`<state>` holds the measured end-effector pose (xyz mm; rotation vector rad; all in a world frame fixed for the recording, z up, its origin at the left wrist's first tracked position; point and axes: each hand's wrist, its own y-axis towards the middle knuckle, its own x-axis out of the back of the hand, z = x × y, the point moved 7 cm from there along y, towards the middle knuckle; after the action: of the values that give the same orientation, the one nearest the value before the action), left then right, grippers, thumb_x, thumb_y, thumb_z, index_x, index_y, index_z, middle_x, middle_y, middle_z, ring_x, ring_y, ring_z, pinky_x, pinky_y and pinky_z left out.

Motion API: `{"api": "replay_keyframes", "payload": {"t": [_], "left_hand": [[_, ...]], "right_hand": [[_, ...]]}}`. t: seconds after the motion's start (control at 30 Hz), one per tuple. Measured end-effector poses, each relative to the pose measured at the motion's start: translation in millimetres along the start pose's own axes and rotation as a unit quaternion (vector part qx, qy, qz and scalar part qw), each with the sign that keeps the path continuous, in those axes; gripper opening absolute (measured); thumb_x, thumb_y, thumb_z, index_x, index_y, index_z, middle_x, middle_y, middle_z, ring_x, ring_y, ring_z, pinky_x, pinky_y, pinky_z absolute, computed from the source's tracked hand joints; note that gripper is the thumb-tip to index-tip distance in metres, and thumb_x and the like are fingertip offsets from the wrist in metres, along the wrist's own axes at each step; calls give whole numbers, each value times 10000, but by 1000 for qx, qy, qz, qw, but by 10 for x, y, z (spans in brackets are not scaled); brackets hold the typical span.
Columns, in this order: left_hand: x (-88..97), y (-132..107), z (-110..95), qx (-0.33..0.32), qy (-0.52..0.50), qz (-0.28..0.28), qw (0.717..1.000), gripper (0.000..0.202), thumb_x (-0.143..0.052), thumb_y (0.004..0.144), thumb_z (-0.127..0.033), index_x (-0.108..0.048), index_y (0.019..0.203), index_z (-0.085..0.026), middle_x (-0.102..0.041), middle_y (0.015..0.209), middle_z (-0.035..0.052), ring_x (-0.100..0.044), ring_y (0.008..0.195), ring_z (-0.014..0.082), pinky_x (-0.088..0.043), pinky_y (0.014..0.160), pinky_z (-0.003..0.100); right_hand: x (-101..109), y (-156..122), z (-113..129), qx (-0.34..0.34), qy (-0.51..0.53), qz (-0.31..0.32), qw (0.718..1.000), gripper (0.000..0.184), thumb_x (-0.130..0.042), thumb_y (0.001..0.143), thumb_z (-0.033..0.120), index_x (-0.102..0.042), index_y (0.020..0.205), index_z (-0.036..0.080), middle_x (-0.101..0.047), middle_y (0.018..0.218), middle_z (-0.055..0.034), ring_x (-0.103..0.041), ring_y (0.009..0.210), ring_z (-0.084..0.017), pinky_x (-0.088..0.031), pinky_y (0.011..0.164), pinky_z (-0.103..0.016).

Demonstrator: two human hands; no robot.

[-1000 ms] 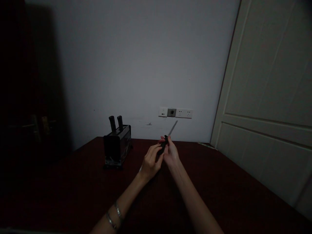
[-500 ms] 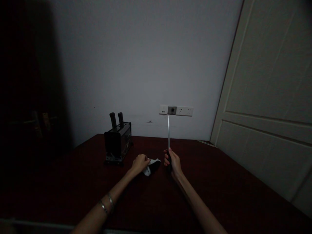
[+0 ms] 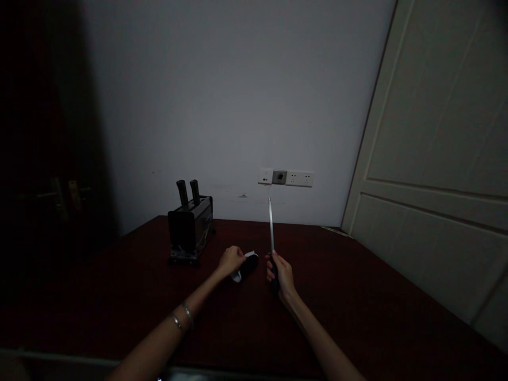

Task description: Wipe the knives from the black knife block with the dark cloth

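My right hand (image 3: 281,273) is wrapped round the black handle of a knife (image 3: 272,233), whose thin blade stands nearly upright, edge-on toward me. My left hand (image 3: 230,261) rests on the dark red table (image 3: 357,296) with its fingers curled on a small white and black object (image 3: 245,266), perhaps a cloth or a sharpener; the dim light hides which. A black knife block (image 3: 190,229) with two black handles sticking up stands to the left of both hands, near the wall.
A white wall with a strip of sockets (image 3: 286,178) runs behind the table. A pale panelled door (image 3: 436,159) stands at the right. The left side of the room is dark, with a faint door handle (image 3: 59,196).
My hands have separated: the left went down to the white and black object on the table. The right turned the knife from slanting to upright, then lowered it a little.
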<state>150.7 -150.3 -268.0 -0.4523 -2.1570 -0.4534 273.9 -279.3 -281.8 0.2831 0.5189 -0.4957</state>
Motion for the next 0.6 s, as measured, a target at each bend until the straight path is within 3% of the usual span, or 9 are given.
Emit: {"api": "replay_keyframes", "payload": {"t": [0.1,0.23,0.43,0.6], "left_hand": [[167,68,99,22,2,-17,1000,156,-539,740,-301,-603,787,-166,-659,891,84,-612,825,188,-367,591,213],[272,110,338,56,24,1,998,211,-607,677,-360,-584,696,-152,-654,878,133,-608,852,249,-367,600,239],[94,136,545,81,4,36,996,398,-672,563,-491,-564,735,-149,-650,896,136,-606,853,268,-372,575,237],[-11,205,470,79,-82,68,991,318,-736,469,-274,-565,702,-141,-646,750,71,-607,756,235,-366,525,221]], "right_hand": [[-19,-12,-11,-13,10,4,1000,370,-676,619,500,-586,695,149,-433,460,80,-320,296,-22,-256,280,-163],[-44,-25,-26,-20,16,13,1000,369,-679,616,497,-591,692,147,-429,463,76,-321,301,-24,-265,284,-164],[-67,-38,-76,-27,19,34,999,363,-660,641,496,-583,709,148,-437,474,77,-312,301,-23,-265,283,-166],[-112,-62,-102,-39,15,53,998,383,-653,639,514,-572,702,145,-440,470,80,-294,293,-18,-249,276,-160]]}}
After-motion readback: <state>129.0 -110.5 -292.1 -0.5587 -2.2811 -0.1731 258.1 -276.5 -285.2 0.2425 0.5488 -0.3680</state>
